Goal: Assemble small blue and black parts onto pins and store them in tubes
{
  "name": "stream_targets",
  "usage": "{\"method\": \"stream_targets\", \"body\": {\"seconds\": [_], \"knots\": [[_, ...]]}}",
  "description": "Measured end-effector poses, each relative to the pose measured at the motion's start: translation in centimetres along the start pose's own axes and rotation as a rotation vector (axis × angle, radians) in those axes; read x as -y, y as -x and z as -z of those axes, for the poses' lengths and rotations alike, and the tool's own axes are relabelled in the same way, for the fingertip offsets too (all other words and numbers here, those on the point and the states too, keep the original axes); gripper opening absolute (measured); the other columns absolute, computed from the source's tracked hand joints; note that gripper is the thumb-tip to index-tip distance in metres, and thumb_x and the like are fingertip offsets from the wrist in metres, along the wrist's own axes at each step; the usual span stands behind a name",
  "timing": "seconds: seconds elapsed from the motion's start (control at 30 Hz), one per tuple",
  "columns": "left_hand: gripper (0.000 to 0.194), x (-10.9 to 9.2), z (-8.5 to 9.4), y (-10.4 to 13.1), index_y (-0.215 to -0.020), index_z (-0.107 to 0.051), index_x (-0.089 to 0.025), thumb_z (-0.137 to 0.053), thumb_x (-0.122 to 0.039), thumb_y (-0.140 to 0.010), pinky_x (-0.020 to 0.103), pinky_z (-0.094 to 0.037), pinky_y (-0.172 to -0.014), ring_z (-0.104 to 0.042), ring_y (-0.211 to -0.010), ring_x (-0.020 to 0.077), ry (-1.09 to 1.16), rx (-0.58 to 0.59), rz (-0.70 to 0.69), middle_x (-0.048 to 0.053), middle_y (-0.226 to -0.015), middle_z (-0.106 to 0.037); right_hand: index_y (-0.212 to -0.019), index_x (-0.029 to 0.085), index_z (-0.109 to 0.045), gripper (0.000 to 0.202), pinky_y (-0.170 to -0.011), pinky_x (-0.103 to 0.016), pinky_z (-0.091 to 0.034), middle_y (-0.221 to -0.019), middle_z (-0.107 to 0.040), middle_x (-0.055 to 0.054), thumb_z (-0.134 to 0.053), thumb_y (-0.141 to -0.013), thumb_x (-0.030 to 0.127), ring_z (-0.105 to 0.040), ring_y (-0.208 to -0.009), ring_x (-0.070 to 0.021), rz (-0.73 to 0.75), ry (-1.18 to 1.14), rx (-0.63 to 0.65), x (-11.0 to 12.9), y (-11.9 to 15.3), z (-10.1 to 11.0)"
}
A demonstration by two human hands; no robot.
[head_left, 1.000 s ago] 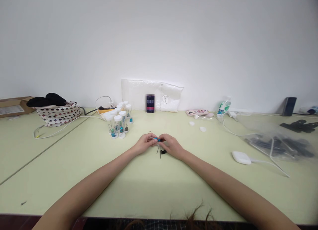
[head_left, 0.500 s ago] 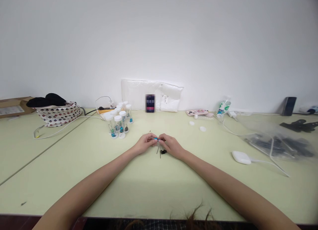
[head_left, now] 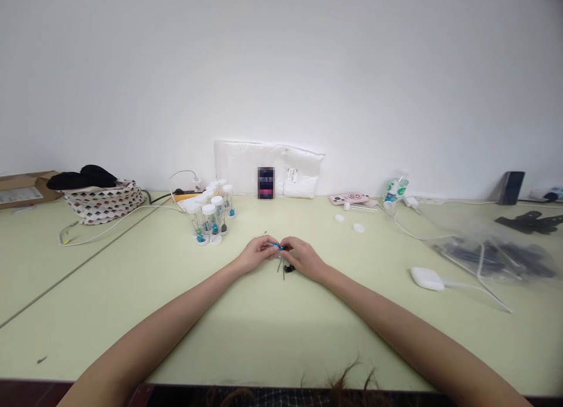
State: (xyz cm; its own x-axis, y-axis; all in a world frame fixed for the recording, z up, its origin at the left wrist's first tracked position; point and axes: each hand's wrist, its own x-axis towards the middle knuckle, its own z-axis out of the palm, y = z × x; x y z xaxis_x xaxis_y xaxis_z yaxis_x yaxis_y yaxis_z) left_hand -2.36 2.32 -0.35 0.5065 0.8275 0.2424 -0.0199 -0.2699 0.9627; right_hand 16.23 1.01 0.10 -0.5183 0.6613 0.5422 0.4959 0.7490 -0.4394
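Both hands meet over the middle of the table, fingertips nearly touching. Between them is a small shiny blue metal piece, its exact kind too small to make out. My left hand pinches it from the left side. From the right, my right hand has thumb and fingers closed on its other end. Just below the fingertips lie thin dark metal rods and a small black part, close to my right hand. Another thin rod tip shows behind my left hand.
Several clear tubes with white caps stand to the left, holding blue and dark pieces. White round caps and a clear tube lie at right. A phone leans on white packaging. A white charger and cable lie far right.
More of the blue piece shows between the fingertips now. My hands and arms otherwise stay in nearly the same place.
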Motion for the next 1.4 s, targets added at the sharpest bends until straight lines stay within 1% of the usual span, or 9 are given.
{"method": "stream_targets", "body": {"seconds": [0.13,0.33,0.5,0.67,0.83,1.0,1.17,1.33,1.4], "knots": [[0.026,0.13,0.05,-0.01,-0.089,-0.055,-0.013,-0.055,-0.034,-0.075,0.026,-0.042,-0.068,-0.054,-0.067,0.0109,-0.014,0.008,-0.007,0.003,-0.072,-0.058,-0.097,0.021,-0.047,0.014,-0.068,-0.028,-0.043,-0.083,-0.059,-0.003,-0.036,-0.088,0.024,-0.054,-0.075,-0.0143,-0.010,-0.011,0.020,0.19,-0.02,0.13],[0.027,0.09,0.00,-0.05,-0.089,-0.055,-0.013,-0.056,-0.035,-0.074,0.026,-0.042,-0.067,-0.054,-0.067,0.0112,-0.022,0.000,-0.006,0.004,-0.075,-0.058,-0.096,0.021,-0.048,0.015,-0.070,-0.029,-0.044,-0.088,-0.058,-0.005,-0.046,-0.083,0.027,-0.055,-0.079,-0.0158,0.002,0.002,-0.005,0.07,0.01,0.03],[0.028,-0.05,-0.07,-0.01,-0.088,-0.055,-0.013,-0.056,-0.036,-0.074,0.026,-0.042,-0.068,-0.055,-0.068,0.0119,-0.008,-0.003,-0.001,0.003,-0.072,-0.058,-0.098,0.022,-0.046,0.014,-0.070,-0.029,-0.044,-0.084,-0.059,-0.003,-0.038,-0.087,0.025,-0.055,-0.076,-0.0146,-0.021,-0.012,0.032,0.27,0.01,0.18],[0.028,-0.13,-0.04,0.05,-0.088,-0.055,-0.013,-0.056,-0.037,-0.073,0.026,-0.042,-0.067,-0.055,-0.067,0.0118,-0.011,-0.003,-0.007,0.003,-0.074,-0.059,-0.097,0.021,-0.048,0.014,-0.071,-0.029,-0.044,-0.089,-0.058,-0.005,-0.045,-0.084,0.026,-0.055,-0.081,-0.0155,-0.004,0.000,0.001,0.23,0.02,0.12],[0.028,-0.14,-0.02,0.06,-0.088,-0.055,-0.012,-0.055,-0.036,-0.074,0.026,-0.042,-0.067,-0.054,-0.067,0.0117,-0.021,-0.001,-0.007,0.003,-0.072,-0.058,-0.099,0.021,-0.046,0.015,-0.070,-0.029,-0.044,-0.086,-0.059,-0.003,-0.037,-0.087,0.024,-0.055,-0.077,-0.0146,-0.023,-0.021,0.036,0.37,0.00,0.19],[0.028,-0.09,0.00,0.01,-0.089,-0.055,-0.013,-0.055,-0.036,-0.074,0.026,-0.042,-0.067,-0.054,-0.067,0.0114,-0.035,-0.006,-0.003,0.004,-0.075,-0.058,-0.098,0.021,-0.047,0.015,-0.071,-0.029,-0.044,-0.090,-0.058,-0.005,-0.045,-0.084,0.025,-0.055,-0.081,-0.0159,-0.015,-0.007,0.011,0.28,-0.01,0.11],[0.028,0.11,0.04,-0.04,-0.089,-0.055,-0.012,-0.055,-0.036,-0.075,0.027,-0.042,-0.068,-0.053,-0.067,0.0115,-0.032,0.006,-0.012,0.003,-0.072,-0.058,-0.098,0.022,-0.046,0.014,-0.069,-0.028,-0.044,-0.085,-0.060,-0.003,-0.038,-0.087,0.025,-0.056,-0.076,-0.0144,-0.041,-0.024,0.040,0.41,-0.02,0.20],[0.028,0.04,0.01,-0.03,-0.088,-0.055,-0.012,-0.056,-0.036,-0.074,0.026,-0.042,-0.067,-0.054,-0.067,0.0113,-0.011,0.000,-0.010,0.003,-0.074,-0.058,-0.097,0.021,-0.048,0.015,-0.071,-0.029,-0.043,-0.089,-0.059,-0.004,-0.045,-0.084,0.028,-0.055,-0.080,-0.0157,-0.015,-0.011,0.011,0.27,-0.04,0.11],[0.027,-0.05,0.01,0.01,-0.089,-0.055,-0.012,-0.056,-0.035,-0.074,0.026,-0.041,-0.067,-0.053,-0.066,0.0106,-0.015,0.001,-0.010,0.003,-0.073,-0.058,-0.098,0.020,-0.048,0.015,-0.071,-0.029,-0.044,-0.089,-0.059,-0.004,-0.044,-0.084,0.027,-0.055,-0.081,-0.0156,-0.010,-0.010,0.016,0.27,-0.04,0.13]]}}
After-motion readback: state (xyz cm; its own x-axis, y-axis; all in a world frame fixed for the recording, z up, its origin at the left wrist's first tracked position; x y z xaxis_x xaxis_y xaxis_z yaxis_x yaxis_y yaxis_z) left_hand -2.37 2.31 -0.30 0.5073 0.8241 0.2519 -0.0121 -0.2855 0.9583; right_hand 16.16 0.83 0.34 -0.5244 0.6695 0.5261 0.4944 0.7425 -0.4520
